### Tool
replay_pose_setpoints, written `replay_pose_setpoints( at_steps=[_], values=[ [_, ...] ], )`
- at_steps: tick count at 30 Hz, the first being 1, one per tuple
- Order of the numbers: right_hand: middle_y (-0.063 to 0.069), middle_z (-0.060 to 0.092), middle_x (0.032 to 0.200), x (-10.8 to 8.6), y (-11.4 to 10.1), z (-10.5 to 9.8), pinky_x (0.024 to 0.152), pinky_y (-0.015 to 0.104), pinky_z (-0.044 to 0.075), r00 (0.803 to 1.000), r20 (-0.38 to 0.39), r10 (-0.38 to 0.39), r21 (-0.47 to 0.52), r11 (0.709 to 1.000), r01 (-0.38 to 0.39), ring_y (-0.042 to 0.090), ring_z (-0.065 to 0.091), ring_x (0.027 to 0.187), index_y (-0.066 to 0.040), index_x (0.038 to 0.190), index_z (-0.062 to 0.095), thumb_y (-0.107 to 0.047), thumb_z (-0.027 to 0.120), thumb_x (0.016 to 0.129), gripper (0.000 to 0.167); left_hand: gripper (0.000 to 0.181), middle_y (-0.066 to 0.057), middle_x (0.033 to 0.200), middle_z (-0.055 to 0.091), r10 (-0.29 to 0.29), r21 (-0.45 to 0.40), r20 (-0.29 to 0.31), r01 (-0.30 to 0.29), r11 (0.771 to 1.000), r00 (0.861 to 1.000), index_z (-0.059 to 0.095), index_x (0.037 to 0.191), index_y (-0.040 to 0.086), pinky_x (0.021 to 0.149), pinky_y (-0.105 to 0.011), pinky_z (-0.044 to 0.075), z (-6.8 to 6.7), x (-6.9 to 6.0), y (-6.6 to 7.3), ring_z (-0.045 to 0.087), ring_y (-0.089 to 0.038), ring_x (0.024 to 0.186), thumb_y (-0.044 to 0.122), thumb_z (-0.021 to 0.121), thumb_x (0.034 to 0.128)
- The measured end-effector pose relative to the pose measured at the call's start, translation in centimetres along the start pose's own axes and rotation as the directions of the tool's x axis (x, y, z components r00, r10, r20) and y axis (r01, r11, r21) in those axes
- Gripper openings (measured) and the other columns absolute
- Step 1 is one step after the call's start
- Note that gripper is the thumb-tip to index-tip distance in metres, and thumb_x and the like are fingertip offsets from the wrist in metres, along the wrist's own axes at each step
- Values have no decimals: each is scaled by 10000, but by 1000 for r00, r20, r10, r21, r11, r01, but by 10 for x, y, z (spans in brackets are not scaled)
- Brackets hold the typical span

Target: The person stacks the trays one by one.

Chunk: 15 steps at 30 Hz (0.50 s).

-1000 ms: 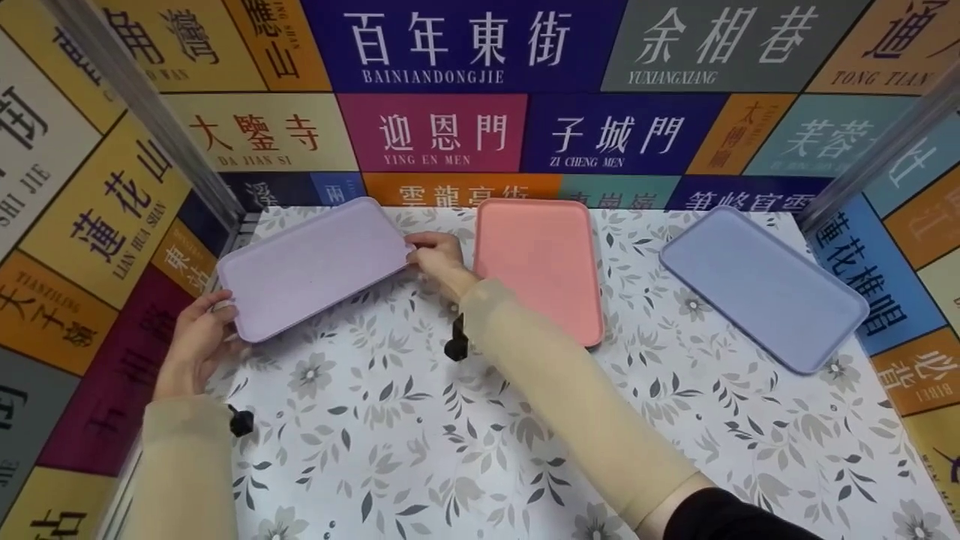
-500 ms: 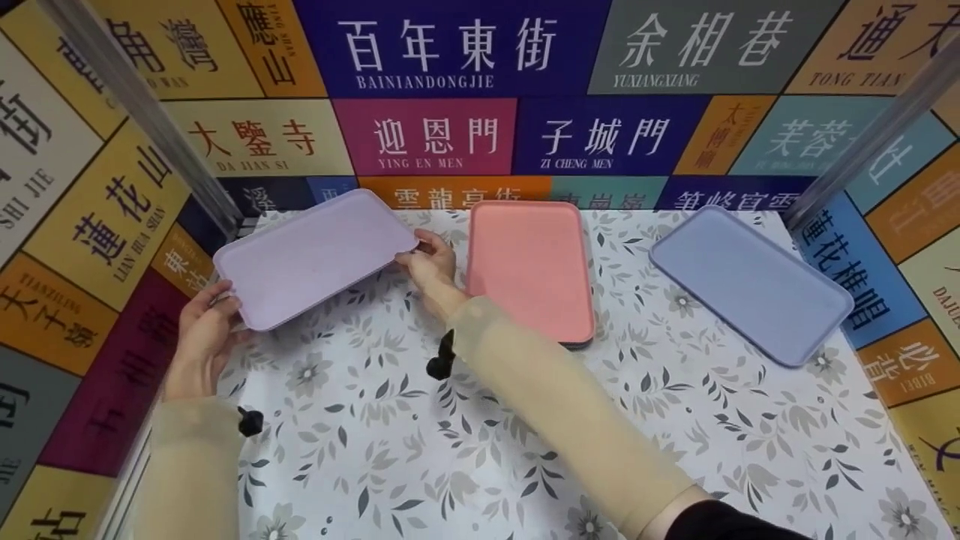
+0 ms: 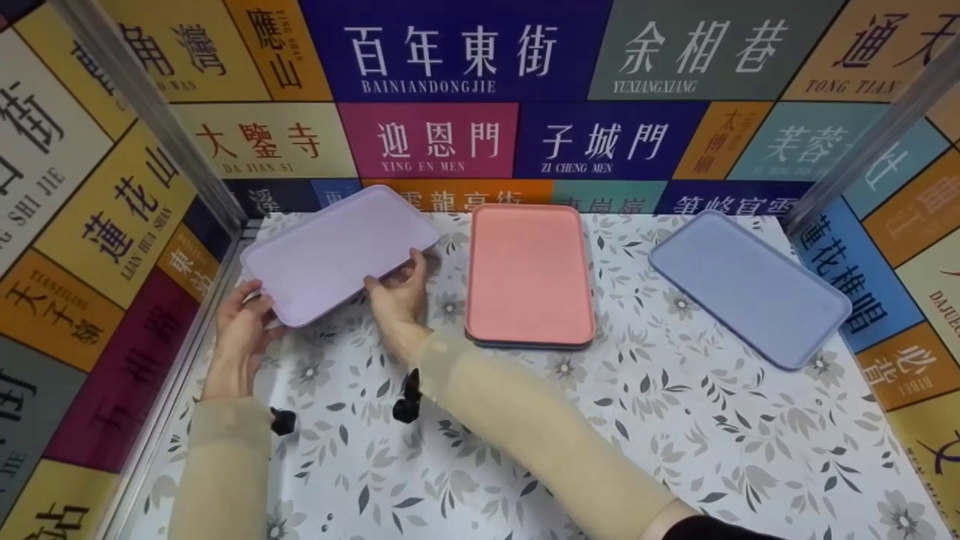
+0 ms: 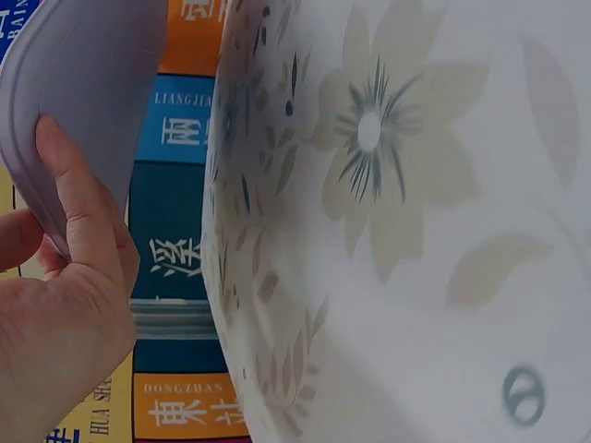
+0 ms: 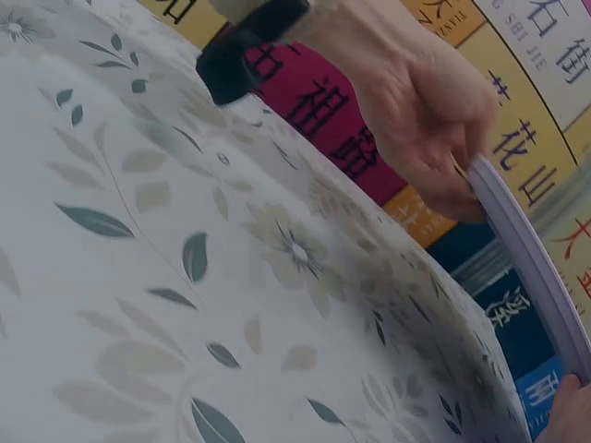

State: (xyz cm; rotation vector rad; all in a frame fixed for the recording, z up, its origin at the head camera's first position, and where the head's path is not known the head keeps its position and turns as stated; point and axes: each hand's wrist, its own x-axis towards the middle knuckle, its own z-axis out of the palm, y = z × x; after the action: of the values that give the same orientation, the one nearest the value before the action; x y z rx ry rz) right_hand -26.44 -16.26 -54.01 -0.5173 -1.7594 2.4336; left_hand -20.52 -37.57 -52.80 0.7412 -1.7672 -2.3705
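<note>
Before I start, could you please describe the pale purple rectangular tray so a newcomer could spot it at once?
Start at the white table printed with grey leaves and find its far left corner. There, the left hand and right hand hold up the pale purple rectangular tray. Unlike the pink rectangular tray and blue rectangular tray to its right, it alone is held.

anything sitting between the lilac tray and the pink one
No other object shows between them: in the head view, only a strip of floral tablecloth separates the lilac tray from the pink tray. The right grip holds the lilac tray's near edge, toward that side.
</note>
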Motion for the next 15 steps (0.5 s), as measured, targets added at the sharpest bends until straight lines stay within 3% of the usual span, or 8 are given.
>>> replay_pose_setpoints(
  at_steps=[4,10,15],
  values=[
    [117,540,1201,-3,-2,-2,707,342,676,999,-9,49,43,998,-49,199,632,889,-144,1643,452,196,803,810,966,228,49,1101,630,-14,4,25,14,1000,1000,511,1338,181,706,-279,648,6,1,-6,708,-102,888,41,494,1159],
    [141,509,1279,-1,-7,-9,826,501,707,994,7,112,65,992,-112,223,626,907,-206,1636,446,224,745,829,962,162,52,1065,626,-49,37,91,46,998,995,475,1258,171,732,-318,671,6,2,-8,708,-105,901,54,518,1154],
    [157,489,1358,3,-14,-14,833,476,708,990,34,134,34,990,-136,230,642,940,-247,1635,453,203,752,841,961,192,68,992,659,-48,104,140,33,994,989,469,1252,154,754,-343,695,0,5,0,709,-114,902,69,591,1132]
  ],
)
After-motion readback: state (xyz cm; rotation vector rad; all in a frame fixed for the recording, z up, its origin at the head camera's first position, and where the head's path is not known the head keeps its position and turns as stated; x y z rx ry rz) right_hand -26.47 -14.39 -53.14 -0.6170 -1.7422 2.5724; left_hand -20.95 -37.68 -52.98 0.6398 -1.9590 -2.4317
